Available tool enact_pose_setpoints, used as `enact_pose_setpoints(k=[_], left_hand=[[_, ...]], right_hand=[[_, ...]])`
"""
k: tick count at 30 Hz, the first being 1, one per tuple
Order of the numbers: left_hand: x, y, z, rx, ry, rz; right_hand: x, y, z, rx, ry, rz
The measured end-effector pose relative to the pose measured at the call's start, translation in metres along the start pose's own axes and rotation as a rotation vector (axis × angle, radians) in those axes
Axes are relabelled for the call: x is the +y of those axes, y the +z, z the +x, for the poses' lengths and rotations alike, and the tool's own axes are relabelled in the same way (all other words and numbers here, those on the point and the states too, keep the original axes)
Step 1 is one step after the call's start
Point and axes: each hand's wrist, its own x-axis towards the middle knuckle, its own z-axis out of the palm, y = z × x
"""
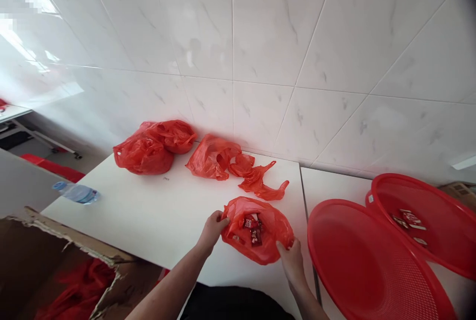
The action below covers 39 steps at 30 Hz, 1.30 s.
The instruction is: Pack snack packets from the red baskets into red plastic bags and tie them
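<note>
A thin red plastic bag (238,250) stands with its mouth spread wide on the white table. Inside it lie a few small dark-red wrapped packets (256,236) with white print. My left hand (212,230) pinches the bag's rim on the left side. On the right, my right hand (292,255) grips the opposite rim between thumb and fingers. Just behind this bag lie crumpled red plastic bags (260,180), and a slack red bag (210,156) sits beside them near the wall.
Full-looking red bags (145,149) stand at the table's back left. A clear bottle (76,192) lies on its side at the left edge. A torn cardboard box (122,280) holds red plastic at lower left. Red baskets (345,250) stand right; the farther basket (442,211) contains several packets.
</note>
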Motion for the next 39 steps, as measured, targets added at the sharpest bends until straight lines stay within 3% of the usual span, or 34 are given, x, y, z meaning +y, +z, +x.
enact_pose_setpoints(k=[5, 10, 14, 18, 23, 28, 33, 36, 39], left_hand=[[0.019, -0.008, 0.009, -0.016, 0.045, -0.165], [0.069, -0.025, 0.001, -0.013, 0.237, -0.251], [0.088, -0.042, -0.011, -0.090, 0.296, -0.182], [0.083, -0.060, -0.021, -0.173, 0.305, 0.133], [0.085, -0.073, -0.035, -0.267, 0.559, 0.594], [0.110, -0.067, -0.044, -0.329, 0.768, 0.780], [0.128, -0.065, -0.050, -0.379, 0.842, 0.770], [0.130, -0.065, -0.055, -0.506, 0.776, 0.646], [0.122, -0.057, -0.057, -0.584, 0.656, 0.517]], right_hand=[[-0.045, -0.028, 0.008, -0.033, -0.078, -0.117], [-0.101, -0.049, 0.001, -0.045, -0.126, 0.082], [-0.112, -0.051, -0.014, -0.099, -0.124, 0.178], [-0.104, -0.044, -0.026, -0.185, -0.102, 0.222], [-0.109, -0.031, -0.041, -0.108, -0.216, 0.168], [-0.137, -0.008, -0.055, -0.360, -0.190, 0.519], [-0.159, 0.018, -0.073, -0.396, -0.023, 0.776], [-0.161, 0.025, -0.082, -0.419, 0.015, 0.629], [-0.156, 0.032, -0.087, -0.641, -0.102, 0.335]])
